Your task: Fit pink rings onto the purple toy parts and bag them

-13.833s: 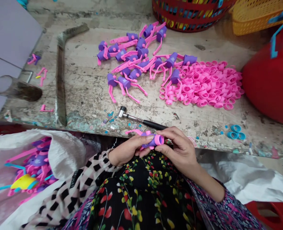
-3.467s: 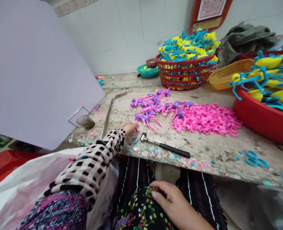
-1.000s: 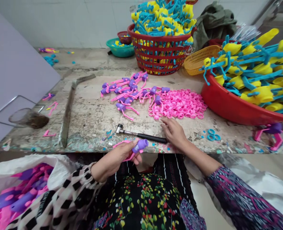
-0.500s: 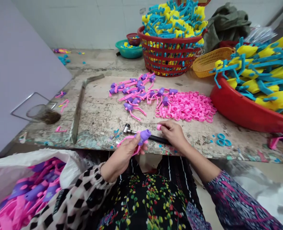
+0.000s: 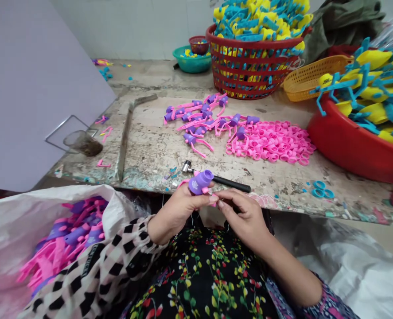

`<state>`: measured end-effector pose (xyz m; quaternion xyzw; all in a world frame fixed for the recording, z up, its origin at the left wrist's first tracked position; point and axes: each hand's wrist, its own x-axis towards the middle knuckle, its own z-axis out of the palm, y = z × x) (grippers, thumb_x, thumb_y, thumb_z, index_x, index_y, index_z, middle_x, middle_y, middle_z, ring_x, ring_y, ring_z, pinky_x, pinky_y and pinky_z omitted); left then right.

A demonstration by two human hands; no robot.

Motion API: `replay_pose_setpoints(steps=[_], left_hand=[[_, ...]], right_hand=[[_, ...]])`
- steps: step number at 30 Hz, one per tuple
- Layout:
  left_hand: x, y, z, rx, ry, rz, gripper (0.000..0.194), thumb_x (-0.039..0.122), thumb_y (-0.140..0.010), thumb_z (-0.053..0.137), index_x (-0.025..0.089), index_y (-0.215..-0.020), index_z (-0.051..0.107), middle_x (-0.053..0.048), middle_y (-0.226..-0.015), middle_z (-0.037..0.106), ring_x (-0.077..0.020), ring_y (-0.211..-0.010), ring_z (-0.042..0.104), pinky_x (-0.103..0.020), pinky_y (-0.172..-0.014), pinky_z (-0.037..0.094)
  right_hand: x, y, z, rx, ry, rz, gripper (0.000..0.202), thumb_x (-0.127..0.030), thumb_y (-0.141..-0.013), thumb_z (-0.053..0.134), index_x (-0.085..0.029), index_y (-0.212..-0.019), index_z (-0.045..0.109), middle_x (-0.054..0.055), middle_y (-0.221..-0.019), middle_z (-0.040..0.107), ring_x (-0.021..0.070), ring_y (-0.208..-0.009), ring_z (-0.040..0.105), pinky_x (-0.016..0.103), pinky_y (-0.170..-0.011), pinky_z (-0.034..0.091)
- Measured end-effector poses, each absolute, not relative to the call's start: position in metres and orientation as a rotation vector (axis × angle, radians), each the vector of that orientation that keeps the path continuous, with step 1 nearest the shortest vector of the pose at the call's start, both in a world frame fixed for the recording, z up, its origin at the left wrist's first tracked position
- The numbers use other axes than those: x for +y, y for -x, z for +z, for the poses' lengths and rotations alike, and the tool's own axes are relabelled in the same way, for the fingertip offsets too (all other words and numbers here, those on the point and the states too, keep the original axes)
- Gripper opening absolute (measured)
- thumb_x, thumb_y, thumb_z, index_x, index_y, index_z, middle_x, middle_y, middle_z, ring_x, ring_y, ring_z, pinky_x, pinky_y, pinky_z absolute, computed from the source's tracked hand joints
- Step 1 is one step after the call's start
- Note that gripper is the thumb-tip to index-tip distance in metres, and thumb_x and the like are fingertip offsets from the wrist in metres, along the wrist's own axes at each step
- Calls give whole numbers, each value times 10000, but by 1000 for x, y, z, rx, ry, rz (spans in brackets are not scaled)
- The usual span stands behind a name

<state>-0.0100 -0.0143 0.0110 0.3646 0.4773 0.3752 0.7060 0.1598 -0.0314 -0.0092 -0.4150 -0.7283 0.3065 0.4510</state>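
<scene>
My left hand point(image 5: 178, 210) is closed around a purple plastic cup-shaped piece with pink legs point(image 5: 199, 182), its open purple end tilted up. My right hand point(image 5: 246, 219) meets it at the fingertips, pinching a small pink ring point(image 5: 213, 198) that the fingers largely cover. Just beyond both hands lies a small hammer point(image 5: 231, 182) with a metal head and black handle. A heap of pink rings point(image 5: 279, 144) is on the worktable, and similar purple-and-pink pieces point(image 5: 201, 117) lie loosely to its left.
A white sack point(image 5: 113, 204) of purple-and-pink parts stands at my left. A red slotted basket point(image 5: 249, 75) and a red basin point(image 5: 349, 146) hold blue-and-yellow pieces. Blue rings point(image 5: 319, 190) lie near the table edge. A bent strip point(image 5: 126, 141) and glass point(image 5: 79, 142) are leftward.
My right hand has come back from near the ring heap to my left hand, bringing the pink ring. The purple piece is now tipped more upright. The view has shifted left.
</scene>
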Motion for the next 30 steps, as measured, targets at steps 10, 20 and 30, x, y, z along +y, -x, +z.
replay_pose_setpoints(steps=[10, 20, 30], left_hand=[[-40, 11, 16, 1103, -819, 747, 304, 324, -713, 764, 195, -976, 684, 26, -728, 582, -88, -623, 435, -228, -585, 321], [-67, 10, 2, 1030, -804, 605, 362, 489, -905, 488, 204, -913, 711, -40, -880, 690, -140, -724, 511, -271, -702, 385], [-65, 7, 0, 1024, -786, 538, 316, 440, -839, 604, 148, -865, 724, -72, -825, 714, -158, -705, 604, -293, -727, 443]], right_hand=[[-53, -165, -18, -1721, 968, 945, 225, -208, -855, 623, -254, -1075, 619, 45, -947, 629, 169, -824, 609, 322, -703, 539], [-65, -182, -28, -966, 981, 1598, 222, -313, -812, 682, -255, -1022, 638, 12, -880, 676, 128, -707, 642, 285, -691, 572], [-71, -190, -25, -729, 935, 1784, 261, -312, -756, 730, -260, -1005, 673, 7, -864, 681, 118, -658, 628, 268, -653, 568]])
